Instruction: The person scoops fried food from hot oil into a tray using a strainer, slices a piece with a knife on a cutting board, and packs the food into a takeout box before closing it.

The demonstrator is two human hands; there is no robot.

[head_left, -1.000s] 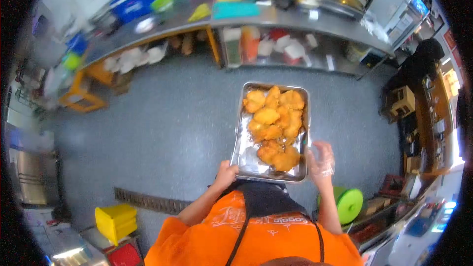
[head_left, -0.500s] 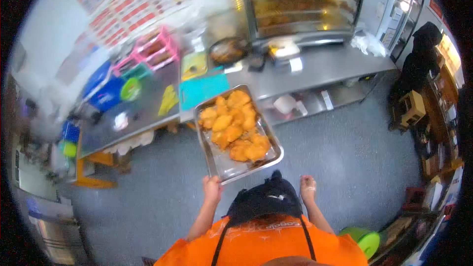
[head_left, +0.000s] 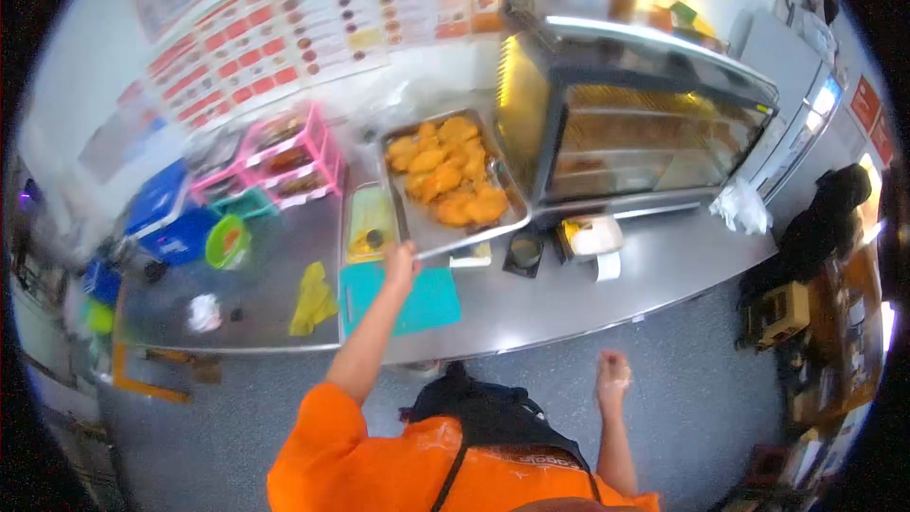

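Note:
My left hand (head_left: 402, 264) is closed on the near left corner of a metal tray (head_left: 428, 235), with the arm stretched forward over the counter. Several golden fried chicken pieces (head_left: 445, 171) are piled in it. The tray is at the back of the counter, left of the glass display warmer; whether it rests on something I cannot tell. Below my left hand lies a turquoise cutting board (head_left: 403, 301). My right hand (head_left: 614, 374) hangs low in front of the counter, fingers curled, with nothing visible in them and pale smears on the skin.
The glass display warmer (head_left: 654, 137) stands on the steel counter (head_left: 654, 256). Left are pink baskets (head_left: 294, 161), a blue container (head_left: 171, 218), a green bowl (head_left: 227, 242) and a yellow cloth (head_left: 313, 299). Near the warmer are a small dark container (head_left: 523, 254) and a plastic bag (head_left: 742, 206).
My left hand has carried the tray forward, from above the floor to the back of the counter. I am closer to the counter, and my right hand still hangs low.

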